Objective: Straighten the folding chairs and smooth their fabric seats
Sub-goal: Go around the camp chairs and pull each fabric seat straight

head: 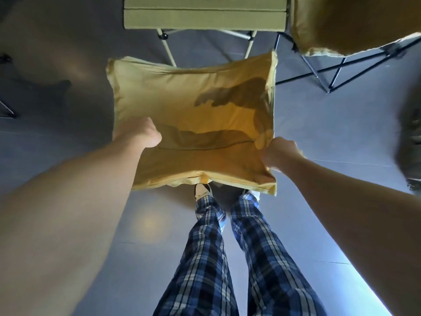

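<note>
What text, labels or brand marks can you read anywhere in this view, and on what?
None: no word, number, label or sign is readable in this view.
Yellow fabric seat, held by the left hand and right hand: plain, only shadows and a seam.
Green chair and second yellow chair: no markings visible.
Plaid trousers: pattern only.
</note>
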### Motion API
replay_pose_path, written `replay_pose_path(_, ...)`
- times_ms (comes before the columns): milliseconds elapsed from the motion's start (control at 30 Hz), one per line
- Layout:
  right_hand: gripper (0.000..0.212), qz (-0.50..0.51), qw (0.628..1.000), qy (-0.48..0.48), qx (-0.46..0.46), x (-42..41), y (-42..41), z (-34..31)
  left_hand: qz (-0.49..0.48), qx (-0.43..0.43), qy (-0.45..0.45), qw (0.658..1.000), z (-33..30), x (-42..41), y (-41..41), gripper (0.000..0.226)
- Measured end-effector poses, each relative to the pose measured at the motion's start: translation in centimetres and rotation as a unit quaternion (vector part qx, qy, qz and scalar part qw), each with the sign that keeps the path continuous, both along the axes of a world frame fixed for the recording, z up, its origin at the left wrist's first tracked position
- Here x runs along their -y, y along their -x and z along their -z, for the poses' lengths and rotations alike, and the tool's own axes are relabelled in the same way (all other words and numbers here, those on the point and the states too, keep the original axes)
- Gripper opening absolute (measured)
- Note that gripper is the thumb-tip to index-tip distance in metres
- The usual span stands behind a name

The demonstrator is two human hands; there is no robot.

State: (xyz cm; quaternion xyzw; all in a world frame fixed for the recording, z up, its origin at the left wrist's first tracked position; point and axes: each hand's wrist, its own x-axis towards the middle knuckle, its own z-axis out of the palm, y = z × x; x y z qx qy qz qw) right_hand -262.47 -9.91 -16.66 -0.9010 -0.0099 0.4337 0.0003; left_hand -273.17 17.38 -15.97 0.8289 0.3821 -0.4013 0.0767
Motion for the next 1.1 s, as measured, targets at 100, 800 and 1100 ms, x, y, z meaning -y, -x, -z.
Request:
replay_pose_path(100, 0.01, 0.037, 0.998, -0.051, 0.025, 1.3, -3.3, -4.0, 0.044, 0.068, 0.009, 0.997, -3.7, 2.7, -7.2, 0.007)
replay_pose_path(800, 0.023, 0.4, 0.818, -0.268, 0.314, 47.2, -43.2, -32.7, 0.32, 0.359, 0.338, 0.809, -30.8, 59.7, -59.7, 0.011)
replay_pose_path(1100, 0.021, 0.407, 0.796, -0.24, 0.378, 57.9, -66.1, -33.3, 0.325, 0.375, 0.383, 0.779, -29.8, 71.4, -86.4, 0.01)
